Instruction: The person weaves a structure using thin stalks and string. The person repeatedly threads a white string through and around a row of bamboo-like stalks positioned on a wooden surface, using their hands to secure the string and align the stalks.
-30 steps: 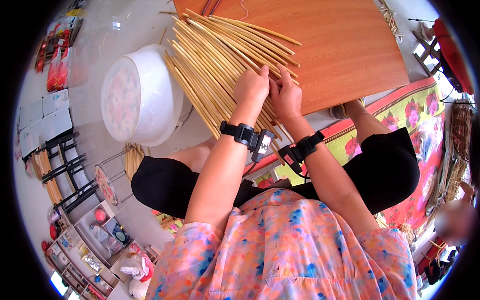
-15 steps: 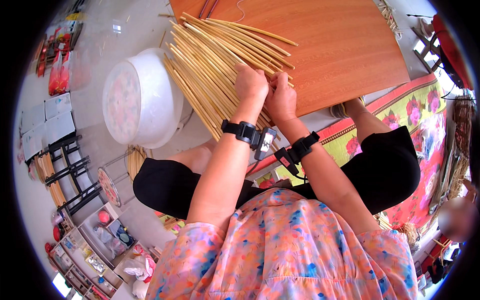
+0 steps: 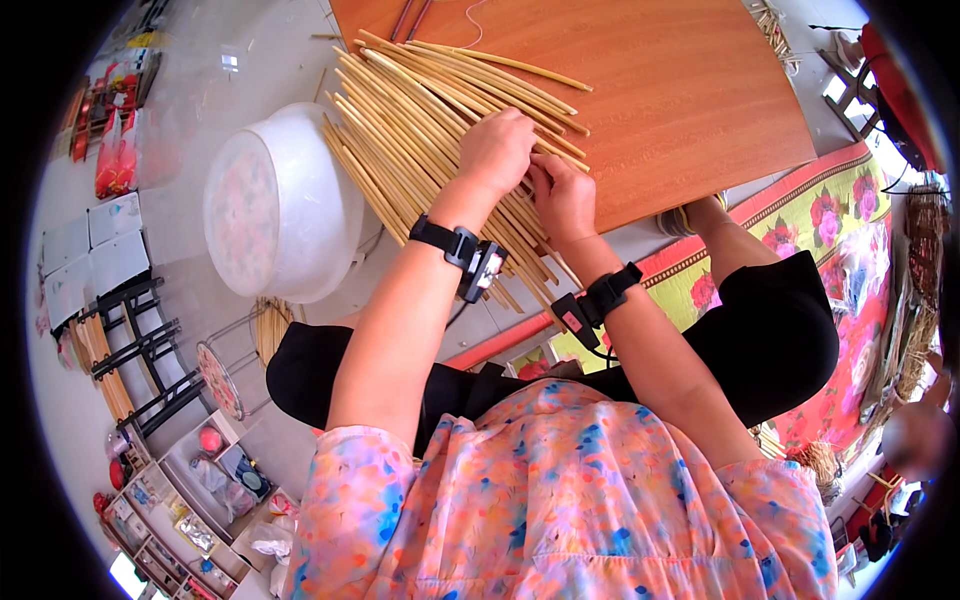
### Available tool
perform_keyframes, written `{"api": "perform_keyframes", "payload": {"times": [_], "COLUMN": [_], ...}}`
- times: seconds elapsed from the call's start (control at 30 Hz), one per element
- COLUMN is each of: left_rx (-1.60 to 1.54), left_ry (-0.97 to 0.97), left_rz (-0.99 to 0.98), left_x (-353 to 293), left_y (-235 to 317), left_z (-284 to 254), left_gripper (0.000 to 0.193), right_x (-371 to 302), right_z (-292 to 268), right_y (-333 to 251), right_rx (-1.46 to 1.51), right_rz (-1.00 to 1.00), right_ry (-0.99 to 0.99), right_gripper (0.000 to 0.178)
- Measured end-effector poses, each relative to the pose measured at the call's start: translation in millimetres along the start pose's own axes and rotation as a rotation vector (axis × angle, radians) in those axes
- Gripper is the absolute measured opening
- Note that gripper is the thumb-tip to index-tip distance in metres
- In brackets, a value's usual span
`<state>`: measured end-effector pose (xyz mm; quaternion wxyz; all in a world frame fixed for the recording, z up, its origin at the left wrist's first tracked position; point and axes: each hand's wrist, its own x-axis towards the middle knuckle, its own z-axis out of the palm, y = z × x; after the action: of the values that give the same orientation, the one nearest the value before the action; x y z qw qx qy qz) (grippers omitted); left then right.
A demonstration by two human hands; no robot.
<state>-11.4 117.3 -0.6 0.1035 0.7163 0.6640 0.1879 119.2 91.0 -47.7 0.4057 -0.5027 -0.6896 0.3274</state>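
A row of long, pale yellow straw stalks (image 3: 400, 150) lies side by side across the left part of the brown table (image 3: 690, 120), with the near ends sticking out past its edge. Over the right part of this row is my left hand (image 3: 497, 147), its fingers curled and closed. Just below and to the right, my right hand (image 3: 563, 195) is closed in a pinch by the stalks' right side. The fingertips of both hands nearly meet. Whatever they grip is too small or hidden to make out. Each wrist wears a black strap with a small device.
A whitish translucent plastic tub (image 3: 300, 200) stands left of the stalks. Two dark thin rods (image 3: 410, 18) and a pink thread (image 3: 478, 25) lie at the table's far side. A flowered cloth (image 3: 800, 230) spreads at right; a round-topped stool (image 3: 219, 378) is at lower left.
My left hand has moved up and away from me over the stalks, its forearm swinging left. The right hand has stayed almost in place, and more of the stalks' near ends now show.
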Motion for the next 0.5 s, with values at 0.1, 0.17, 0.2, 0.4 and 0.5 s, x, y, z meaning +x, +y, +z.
{"api": "perform_keyframes", "payload": {"times": [0.1,0.17,0.2,0.4,0.5], "left_rx": [-0.031,-0.200,-0.293,-1.075,-1.181], "left_ry": [0.153,0.203,0.137,0.077,0.115], "left_rz": [-0.376,-0.240,-0.286,-0.524,-0.396], "left_x": [11,20,26,50,55], "left_y": [-3,0,3,6,10], "left_z": [5,6,4,-53,-75], "left_gripper": [0.016,0.017,0.017,0.019,0.020], "right_x": [-4,-7,-5,-5,-8], "right_z": [0,-2,-3,-5,-5], "right_y": [-2,0,-1,-4,-5], "right_rx": [0.011,0.001,0.000,0.004,-0.033], "right_rz": [0.001,0.023,0.043,0.020,-0.002], "right_ry": [-0.017,-0.037,-0.044,-0.065,-0.069], "right_gripper": [0.007,0.008,0.008,0.009,0.010]}}
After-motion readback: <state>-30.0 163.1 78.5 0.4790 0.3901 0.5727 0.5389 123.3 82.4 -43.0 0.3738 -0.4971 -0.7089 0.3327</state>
